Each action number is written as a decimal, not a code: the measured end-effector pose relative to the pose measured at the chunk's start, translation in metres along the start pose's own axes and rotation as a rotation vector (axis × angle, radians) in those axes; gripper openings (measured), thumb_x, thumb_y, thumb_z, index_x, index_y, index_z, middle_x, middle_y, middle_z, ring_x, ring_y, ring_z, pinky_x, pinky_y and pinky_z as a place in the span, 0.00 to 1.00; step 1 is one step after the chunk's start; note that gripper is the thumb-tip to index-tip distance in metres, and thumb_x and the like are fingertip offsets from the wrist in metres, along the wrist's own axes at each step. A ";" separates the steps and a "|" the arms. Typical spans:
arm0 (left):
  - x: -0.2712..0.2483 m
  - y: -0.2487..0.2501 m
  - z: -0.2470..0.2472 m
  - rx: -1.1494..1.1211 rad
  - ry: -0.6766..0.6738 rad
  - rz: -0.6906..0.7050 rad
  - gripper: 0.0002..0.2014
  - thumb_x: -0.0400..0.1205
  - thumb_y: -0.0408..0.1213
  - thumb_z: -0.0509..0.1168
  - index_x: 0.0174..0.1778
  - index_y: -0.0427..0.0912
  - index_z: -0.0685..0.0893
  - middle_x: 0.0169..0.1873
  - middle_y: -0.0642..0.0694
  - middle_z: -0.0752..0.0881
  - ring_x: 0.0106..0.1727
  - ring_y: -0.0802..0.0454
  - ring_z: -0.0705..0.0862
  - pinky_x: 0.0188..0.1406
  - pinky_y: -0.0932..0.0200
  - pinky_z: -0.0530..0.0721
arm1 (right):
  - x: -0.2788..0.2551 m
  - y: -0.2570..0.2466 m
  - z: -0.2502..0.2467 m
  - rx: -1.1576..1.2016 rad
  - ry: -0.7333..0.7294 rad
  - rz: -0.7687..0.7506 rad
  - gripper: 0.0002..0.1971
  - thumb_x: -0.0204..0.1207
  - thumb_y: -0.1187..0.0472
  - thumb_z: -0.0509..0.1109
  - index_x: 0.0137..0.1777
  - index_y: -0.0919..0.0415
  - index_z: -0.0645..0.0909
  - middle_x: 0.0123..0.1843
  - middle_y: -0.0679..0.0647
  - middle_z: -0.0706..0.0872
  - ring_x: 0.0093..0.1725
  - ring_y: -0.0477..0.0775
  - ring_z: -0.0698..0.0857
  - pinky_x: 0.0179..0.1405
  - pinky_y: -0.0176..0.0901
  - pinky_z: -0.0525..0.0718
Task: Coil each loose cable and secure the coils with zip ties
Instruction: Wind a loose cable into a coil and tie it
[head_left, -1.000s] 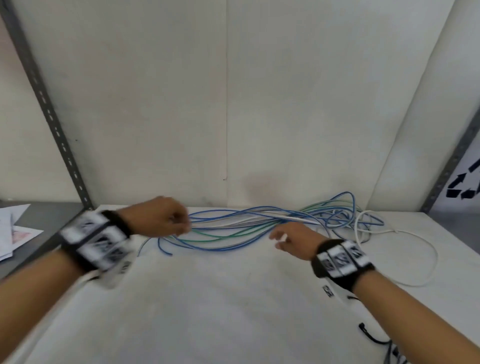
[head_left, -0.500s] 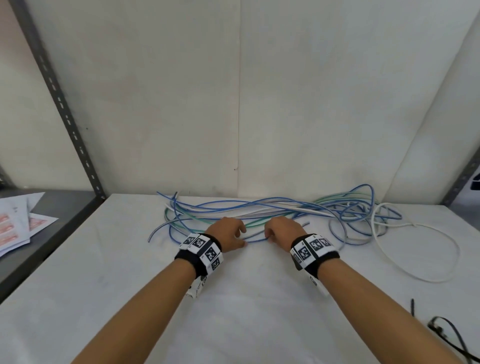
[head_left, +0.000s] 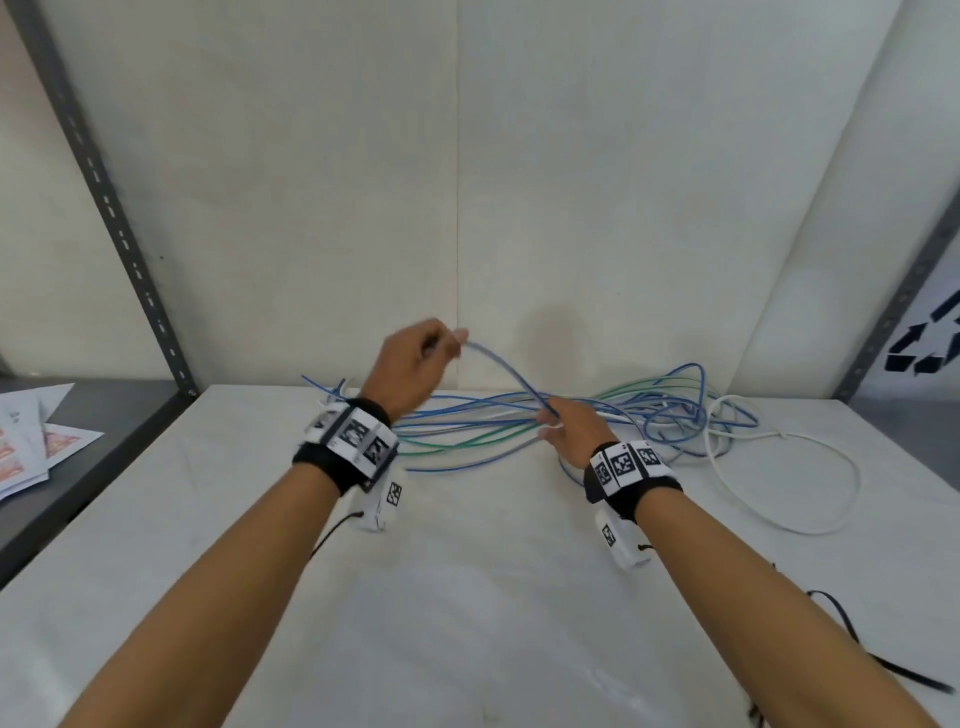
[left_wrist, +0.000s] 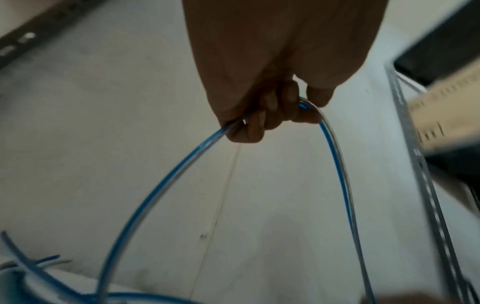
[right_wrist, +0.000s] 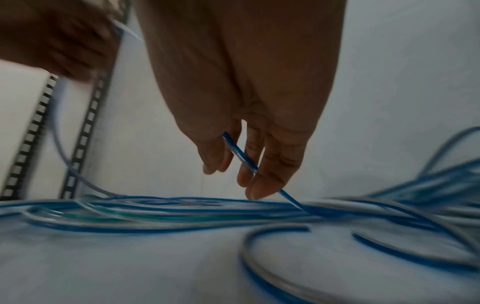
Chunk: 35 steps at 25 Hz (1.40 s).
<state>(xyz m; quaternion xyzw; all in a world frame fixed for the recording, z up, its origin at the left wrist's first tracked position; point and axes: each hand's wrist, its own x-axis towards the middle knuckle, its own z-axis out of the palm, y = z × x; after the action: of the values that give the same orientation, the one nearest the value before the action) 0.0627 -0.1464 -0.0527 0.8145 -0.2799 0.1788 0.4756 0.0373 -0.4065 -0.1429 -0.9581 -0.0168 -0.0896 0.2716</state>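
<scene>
Blue cable (head_left: 498, 366): thin, glossy, arched; gripped in curled left hand (head_left: 410, 366), pinched by right hand (head_left: 574, 434) fingers above far tangle.

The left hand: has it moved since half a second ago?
Yes. The left hand has risen from the table, lifting a blue cable up in front of the wall seam.

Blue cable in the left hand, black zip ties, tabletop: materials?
Blue cable: glossy, likely plastic-jacketed; shiny streak, bends in a smooth arc.
Black zip ties: thin matte strips, probably nylon.
Tabletop: matte white, faintly smudged; cloth or laminate unclear.
</scene>
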 end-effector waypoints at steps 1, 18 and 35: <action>0.005 0.006 -0.011 -0.085 0.051 -0.025 0.16 0.88 0.45 0.66 0.40 0.37 0.83 0.23 0.53 0.71 0.25 0.61 0.66 0.29 0.61 0.67 | 0.001 0.011 -0.001 -0.044 -0.008 0.070 0.06 0.83 0.64 0.68 0.55 0.65 0.83 0.55 0.63 0.88 0.56 0.64 0.87 0.52 0.51 0.81; -0.014 -0.005 -0.013 -0.343 0.040 -0.190 0.13 0.92 0.47 0.56 0.54 0.43 0.81 0.30 0.48 0.66 0.28 0.51 0.61 0.23 0.61 0.63 | 0.014 -0.082 -0.120 0.933 0.605 -0.011 0.10 0.91 0.62 0.56 0.56 0.60 0.80 0.31 0.52 0.79 0.23 0.40 0.73 0.26 0.34 0.72; -0.030 0.022 -0.021 -0.938 0.682 -0.378 0.10 0.92 0.41 0.53 0.48 0.46 0.77 0.24 0.54 0.64 0.20 0.59 0.61 0.17 0.67 0.59 | -0.059 -0.072 -0.050 0.356 0.404 0.128 0.24 0.83 0.40 0.66 0.49 0.63 0.85 0.40 0.53 0.91 0.32 0.51 0.87 0.40 0.44 0.83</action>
<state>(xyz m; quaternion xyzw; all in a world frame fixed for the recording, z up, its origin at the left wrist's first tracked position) 0.0249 -0.1283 -0.0448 0.4506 -0.0114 0.1997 0.8700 -0.0348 -0.3708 -0.0745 -0.8570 0.0830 -0.2572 0.4388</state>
